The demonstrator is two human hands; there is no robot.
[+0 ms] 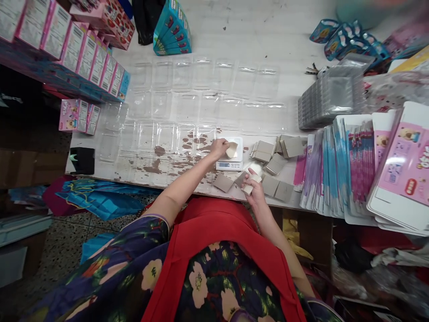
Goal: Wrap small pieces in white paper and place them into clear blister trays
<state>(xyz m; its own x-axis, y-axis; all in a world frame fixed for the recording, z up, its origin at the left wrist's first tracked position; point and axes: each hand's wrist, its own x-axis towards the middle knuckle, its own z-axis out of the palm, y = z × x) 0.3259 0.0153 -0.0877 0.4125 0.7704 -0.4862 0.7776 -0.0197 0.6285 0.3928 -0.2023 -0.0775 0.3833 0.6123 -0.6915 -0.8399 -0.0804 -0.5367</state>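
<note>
**Left hand (pixel 219 149) at the scale (pixel 231 166), right hand (pixel 257 188) loaded!**

Here we are at the middle of the frame, and the left fingers are pinching the edge of a pale piece (pixel 232 150), right over the scale's plate; whether it touches, we cannot tell. Just below and to the right, the right fingers are curled around a pale bundle (pixel 251 182), gripped close to the scale, probably so the reach between them is short.

Grey cards (pixel 262 151) lie right beside, some bunched, some loose, within easy reach, we'd judge. And look across the desk (pixel 228 27): transparent trays (pixel 188 108) in rows, likely spread so each one is reachable on its own. At the right, more stacked trays (pixel 330 96) nest together, which surely saves room, with flat cartons (pixel 407 156) leaning in a packed row below them.

The desk itself is white, its paint worn to brown patches near the front edge. Upper left, we see pink boxes (pixel 70 44) lined up; lower left, blue bags (pixel 100 199) hang above a speckled floor (pixel 69 232).
</note>
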